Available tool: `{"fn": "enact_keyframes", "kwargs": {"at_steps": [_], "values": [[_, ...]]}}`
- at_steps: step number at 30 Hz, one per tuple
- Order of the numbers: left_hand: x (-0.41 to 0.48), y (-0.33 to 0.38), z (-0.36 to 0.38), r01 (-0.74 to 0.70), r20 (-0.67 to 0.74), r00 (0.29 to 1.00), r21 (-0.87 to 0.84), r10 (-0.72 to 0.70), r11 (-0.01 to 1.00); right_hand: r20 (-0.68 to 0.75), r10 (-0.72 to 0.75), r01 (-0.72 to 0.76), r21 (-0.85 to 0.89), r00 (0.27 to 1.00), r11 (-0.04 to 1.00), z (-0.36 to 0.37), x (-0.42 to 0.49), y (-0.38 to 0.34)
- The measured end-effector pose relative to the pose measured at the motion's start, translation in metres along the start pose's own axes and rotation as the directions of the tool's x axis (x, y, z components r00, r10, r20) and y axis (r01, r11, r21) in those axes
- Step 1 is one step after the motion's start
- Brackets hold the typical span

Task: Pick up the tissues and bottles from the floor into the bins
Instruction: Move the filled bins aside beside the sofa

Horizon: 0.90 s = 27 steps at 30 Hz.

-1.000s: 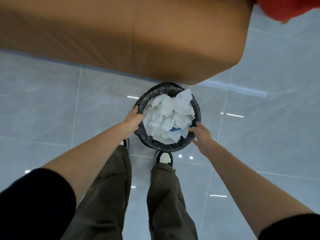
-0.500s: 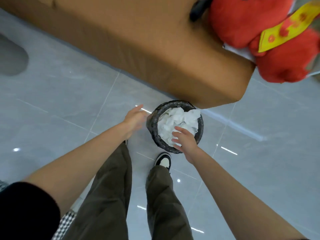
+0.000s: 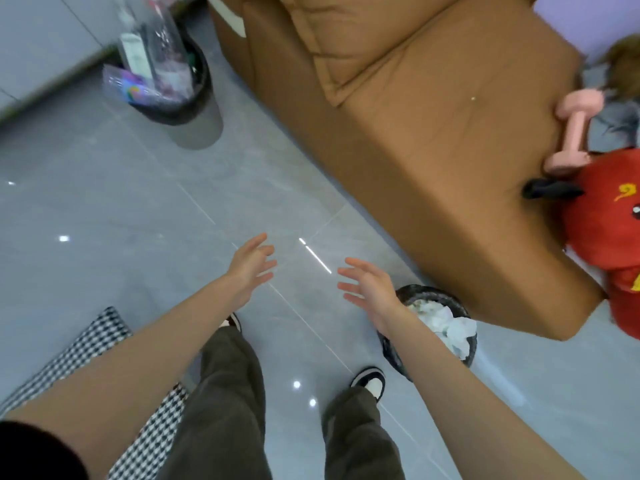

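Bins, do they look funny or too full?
Yes. The far bin is overstuffed: clear bottles stick up well above its rim. The near bin by the sofa is heaped with tissues.

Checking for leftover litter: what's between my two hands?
Head view: only bare, shiny floor lies between the left hand and right hand.

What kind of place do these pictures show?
Most likely a home living room: a brown sofa, a red plush toy, a pink dumbbell, and a tissue-filled bin on a glossy grey tiled floor.
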<state>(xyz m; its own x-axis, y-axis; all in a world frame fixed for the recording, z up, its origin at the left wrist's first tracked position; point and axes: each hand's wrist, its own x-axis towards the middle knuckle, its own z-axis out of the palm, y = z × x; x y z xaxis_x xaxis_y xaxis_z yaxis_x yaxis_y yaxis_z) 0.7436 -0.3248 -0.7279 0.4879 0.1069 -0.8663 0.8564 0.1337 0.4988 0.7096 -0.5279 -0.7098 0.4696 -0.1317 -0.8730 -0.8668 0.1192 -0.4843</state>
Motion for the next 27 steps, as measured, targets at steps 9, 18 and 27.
{"fn": "enact_keyframes", "kwargs": {"at_steps": [9, 18, 27], "values": [[0.037, 0.088, -0.192, -0.004, -0.116, 0.993, -0.048, -0.002, 0.999, 0.135, 0.067, -0.066, -0.015, 0.989, 0.998, 0.204, 0.034, -0.074], [0.113, 0.164, -0.267, 0.024, -0.178, 0.982, -0.233, -0.067, 0.972, 0.135, 0.040, -0.023, -0.119, 0.990, 0.993, 0.324, 0.099, -0.161], [0.245, 0.269, -0.293, 0.029, -0.300, 0.942, -0.363, -0.147, 0.931, 0.090, 0.101, -0.088, -0.133, 0.991, 0.987, 0.396, 0.217, -0.255]]}}
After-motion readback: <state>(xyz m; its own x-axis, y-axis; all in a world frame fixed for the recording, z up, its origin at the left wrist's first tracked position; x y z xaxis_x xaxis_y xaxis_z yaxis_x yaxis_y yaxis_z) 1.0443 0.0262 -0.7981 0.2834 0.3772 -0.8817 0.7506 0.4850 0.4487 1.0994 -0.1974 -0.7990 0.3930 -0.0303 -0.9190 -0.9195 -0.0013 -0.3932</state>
